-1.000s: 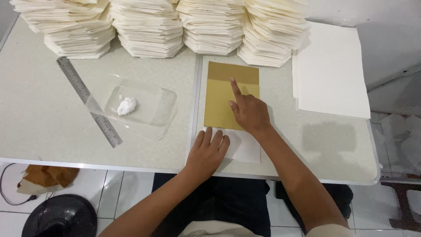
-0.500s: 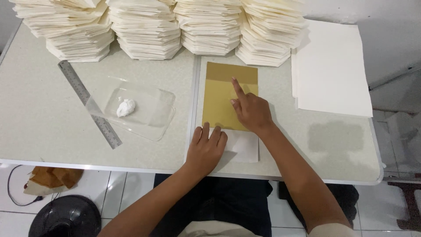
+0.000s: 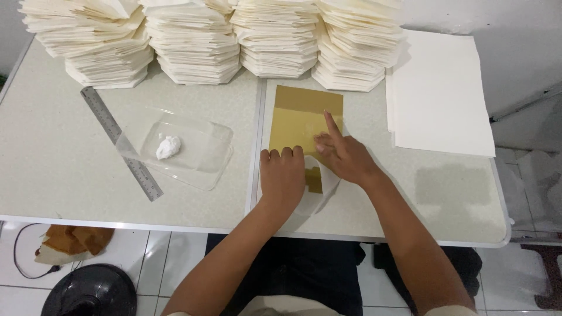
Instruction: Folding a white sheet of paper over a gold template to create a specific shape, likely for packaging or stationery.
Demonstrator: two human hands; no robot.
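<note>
Both hands' grip (image 3: 313,164) flat on gold sheet (image 3: 301,120)

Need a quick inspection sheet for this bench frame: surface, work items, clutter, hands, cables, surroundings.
Surface: pale speckled table, made of two tops with a seam between them.
Job's things: gold sheet lying flat; white paper curling at its near end, under the hands.
Clutter: four stacks of folded cream paper along the far edge; flat white sheets at right; metal ruler; clear plastic tray holding a white lump.
Grippers: left hand pressed flat on the sheet's near end; right hand with forefinger stretched out on the gold sheet.
Cables: black cable on the floor, lower left.
Surroundings: white tiled floor; round black object; brown bundle.
</note>
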